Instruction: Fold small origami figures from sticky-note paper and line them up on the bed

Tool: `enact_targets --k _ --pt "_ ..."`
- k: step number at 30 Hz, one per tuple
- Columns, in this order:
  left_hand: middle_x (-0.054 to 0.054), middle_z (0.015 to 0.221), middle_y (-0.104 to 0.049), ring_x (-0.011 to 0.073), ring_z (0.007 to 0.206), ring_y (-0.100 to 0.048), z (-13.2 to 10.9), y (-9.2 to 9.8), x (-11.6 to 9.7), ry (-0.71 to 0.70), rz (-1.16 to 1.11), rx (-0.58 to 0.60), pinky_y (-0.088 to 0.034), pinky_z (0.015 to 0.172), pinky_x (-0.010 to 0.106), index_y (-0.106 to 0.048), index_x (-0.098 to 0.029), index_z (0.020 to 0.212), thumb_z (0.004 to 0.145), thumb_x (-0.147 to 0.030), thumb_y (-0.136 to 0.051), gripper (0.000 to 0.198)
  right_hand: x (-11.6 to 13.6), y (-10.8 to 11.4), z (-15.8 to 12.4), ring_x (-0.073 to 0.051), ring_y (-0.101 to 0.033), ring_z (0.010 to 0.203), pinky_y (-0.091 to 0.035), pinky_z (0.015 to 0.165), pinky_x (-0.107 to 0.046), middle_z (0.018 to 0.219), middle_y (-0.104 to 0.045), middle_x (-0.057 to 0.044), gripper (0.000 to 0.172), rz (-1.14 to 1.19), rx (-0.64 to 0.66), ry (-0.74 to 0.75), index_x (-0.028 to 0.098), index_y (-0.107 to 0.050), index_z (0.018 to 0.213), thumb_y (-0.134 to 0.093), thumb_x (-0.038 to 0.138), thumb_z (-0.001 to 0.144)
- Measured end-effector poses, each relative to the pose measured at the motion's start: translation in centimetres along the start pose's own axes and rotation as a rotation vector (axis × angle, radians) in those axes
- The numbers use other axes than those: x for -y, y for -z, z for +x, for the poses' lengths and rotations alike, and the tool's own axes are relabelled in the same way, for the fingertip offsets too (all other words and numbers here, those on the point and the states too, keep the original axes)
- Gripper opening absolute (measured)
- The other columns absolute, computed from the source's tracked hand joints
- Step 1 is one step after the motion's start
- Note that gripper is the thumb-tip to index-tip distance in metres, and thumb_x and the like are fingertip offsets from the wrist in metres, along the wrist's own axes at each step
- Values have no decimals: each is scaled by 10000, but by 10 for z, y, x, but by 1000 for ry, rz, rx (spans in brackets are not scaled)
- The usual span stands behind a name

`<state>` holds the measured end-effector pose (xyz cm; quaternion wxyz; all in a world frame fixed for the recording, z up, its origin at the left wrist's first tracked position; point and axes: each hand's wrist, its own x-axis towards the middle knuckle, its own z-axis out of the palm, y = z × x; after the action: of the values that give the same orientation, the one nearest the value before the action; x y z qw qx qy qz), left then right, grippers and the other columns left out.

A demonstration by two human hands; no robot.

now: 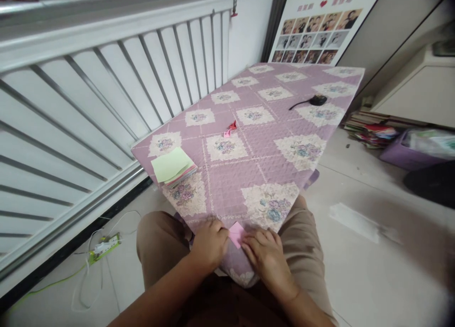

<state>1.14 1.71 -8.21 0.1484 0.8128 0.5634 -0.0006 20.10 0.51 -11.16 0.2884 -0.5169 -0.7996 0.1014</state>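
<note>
A small pink paper (236, 233) lies at the near edge of a table covered with a purple floral cloth (263, 147). My left hand (209, 245) curls its fingers onto the paper's left side. My right hand (266, 256) presses its fingers on the paper's right side. Both hands pinch the paper against the cloth. A stack of coloured paper squares (173, 167) with a light green sheet on top sits at the table's left. A small folded red and pink paper piece (230, 128) lies near the table's middle.
A black object with a cord (315, 100) rests at the table's far right. A white barred railing (106, 90) runs along the left. A photo poster (316, 31) leans behind the table. Books (369, 125) and a purple bin (408, 154) lie on the floor at right; a power strip (104, 246) at left.
</note>
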Motion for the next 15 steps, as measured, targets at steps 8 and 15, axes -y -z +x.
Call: enact_targets --k 8,15 --pt "65 1022 -596 228 978 -530 18 5 -16 174 -107 -39 -400 852 332 -582 -182 997 823 -321 -608 224 -7 -6 7 -222 -547 854 -401 798 -367 886 -624 -62 185 -54 0 -30 202 -617 960 -572 351 860" --pt "51 982 -597 224 963 -516 19 2 -17 166 -212 -64 -384 870 333 -561 -181 920 766 -250 -654 192 -13 -9 9 -310 -445 1208 -403 937 -464 1288 -528 -138 470 -110 23 -48 198 -522 1252 -611 324 808"
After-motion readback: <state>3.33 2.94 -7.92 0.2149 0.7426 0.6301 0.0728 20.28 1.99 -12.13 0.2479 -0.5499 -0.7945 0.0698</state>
